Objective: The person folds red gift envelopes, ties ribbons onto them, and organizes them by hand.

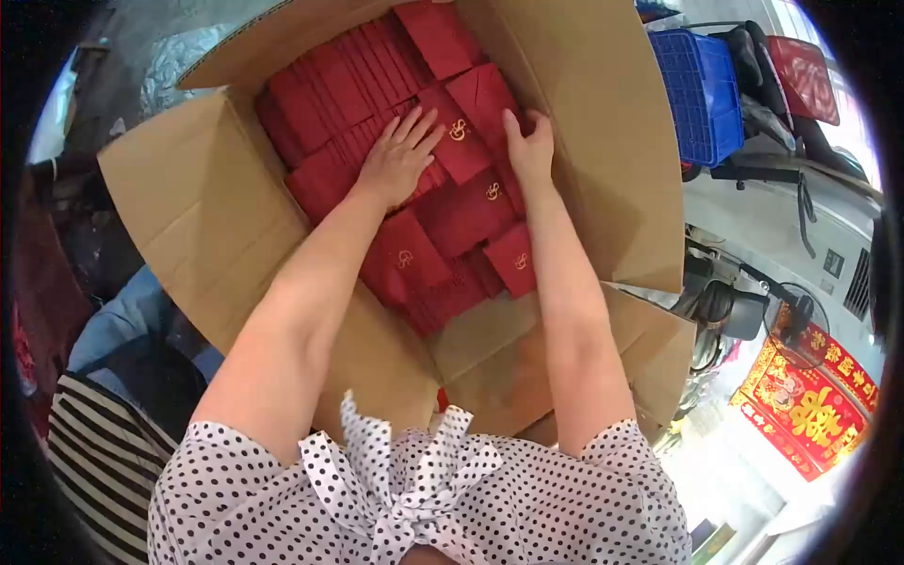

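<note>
Rows of dark red packets (pixel 348 80) fill a large open cardboard box (pixel 193 202); several carry a gold emblem. My left hand (pixel 400 160) lies with spread fingers on top of the packets near the middle of the box, holding nothing. At the right inner wall, my right hand (pixel 531 146) has its thumb and fingers apart beside a red packet (pixel 483 99). It seems to touch the packet's edge, and part of its fingers is hidden against the wall.
A blue plastic crate (pixel 697 94) stands beyond the box at the upper right. Lower right hangs a red and gold poster (pixel 810 405) near black equipment. Striped fabric (pixel 104 471) and blue cloth (pixel 127 325) lie at the left. Box flaps stick out all round.
</note>
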{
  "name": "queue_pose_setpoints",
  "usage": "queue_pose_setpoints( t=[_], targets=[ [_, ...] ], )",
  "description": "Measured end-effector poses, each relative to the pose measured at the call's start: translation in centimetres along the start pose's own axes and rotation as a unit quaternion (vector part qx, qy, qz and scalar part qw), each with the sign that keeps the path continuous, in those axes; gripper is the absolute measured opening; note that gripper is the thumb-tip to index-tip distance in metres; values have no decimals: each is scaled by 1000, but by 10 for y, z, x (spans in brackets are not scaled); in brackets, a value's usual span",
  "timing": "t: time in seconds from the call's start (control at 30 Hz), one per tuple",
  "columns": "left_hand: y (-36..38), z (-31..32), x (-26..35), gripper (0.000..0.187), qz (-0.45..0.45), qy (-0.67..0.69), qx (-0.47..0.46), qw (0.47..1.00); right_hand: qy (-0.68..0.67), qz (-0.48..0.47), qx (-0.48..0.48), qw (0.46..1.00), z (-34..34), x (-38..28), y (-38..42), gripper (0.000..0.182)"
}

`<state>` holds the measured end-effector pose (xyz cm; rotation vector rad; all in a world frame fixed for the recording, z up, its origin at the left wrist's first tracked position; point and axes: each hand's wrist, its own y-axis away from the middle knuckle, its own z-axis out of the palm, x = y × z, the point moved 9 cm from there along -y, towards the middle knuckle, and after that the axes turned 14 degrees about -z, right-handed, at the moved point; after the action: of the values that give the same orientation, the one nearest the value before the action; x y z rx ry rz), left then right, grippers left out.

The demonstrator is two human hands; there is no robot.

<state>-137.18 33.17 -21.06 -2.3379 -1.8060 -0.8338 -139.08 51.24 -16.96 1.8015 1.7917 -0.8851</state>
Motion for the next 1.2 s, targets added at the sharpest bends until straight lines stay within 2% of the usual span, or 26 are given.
queue_pose_setpoints(
  t=[0.03,0.1,0.2,0.4,0.43,0.47,0.53,0.6,0.67,0.7,0.77,0.8,0.87,0.9,0.97,1.0,1.1,1.13,1.2],
  targets=[
    [2,4,-2,48,-2,-2,-1,1000,50,-35,78,995,-19,-1,-10,42],
    [3,1,-1,49,20,-14,43,999,78,12,40,996,-9,11,-29,74],
    [6,-1,2,49,38,-19,60,997,62,163,-233,957,39,45,-45,117],
    [5,-2,4,49,42,-14,56,997,45,259,-332,906,61,55,-43,128],
    [6,-3,5,49,42,-1,58,997,93,279,-376,879,62,70,-44,130],
    [6,-3,4,49,37,-4,58,998,90,276,-380,878,62,79,-48,130],
    [7,-2,4,48,43,7,60,997,-38,163,-455,874,83,48,-50,131],
    [10,-5,3,47,49,27,80,995,-4,157,-454,877,68,38,-51,131],
    [10,-6,4,49,62,30,83,994,160,172,-473,849,57,43,-50,135],
    [11,-5,3,49,56,27,79,995,155,171,-479,847,61,44,-44,135],
    [11,-9,6,49,64,49,96,992,171,182,-408,878,52,51,-46,139],
    [12,-11,5,49,63,46,91,993,166,184,-410,878,57,60,-39,139],
    [13,-18,9,48,73,27,98,992,80,164,-300,937,58,76,-41,143],
    [10,-17,11,48,78,24,98,992,78,165,-295,938,57,78,-45,143],
    [13,-20,10,43,66,17,160,985,108,135,-275,946,52,62,-47,141],
    [11,-19,9,36,73,40,179,980,109,152,-300,935,48,51,-47,131],
    [13,-23,13,32,90,66,219,969,133,155,-327,923,39,50,-52,131],
    [13,-22,14,32,97,68,218,969,149,137,-275,940,26,43,-52,131],
    [12,-20,11,34,82,65,210,972,152,141,-258,944,12,34,-47,133]
  ],
)
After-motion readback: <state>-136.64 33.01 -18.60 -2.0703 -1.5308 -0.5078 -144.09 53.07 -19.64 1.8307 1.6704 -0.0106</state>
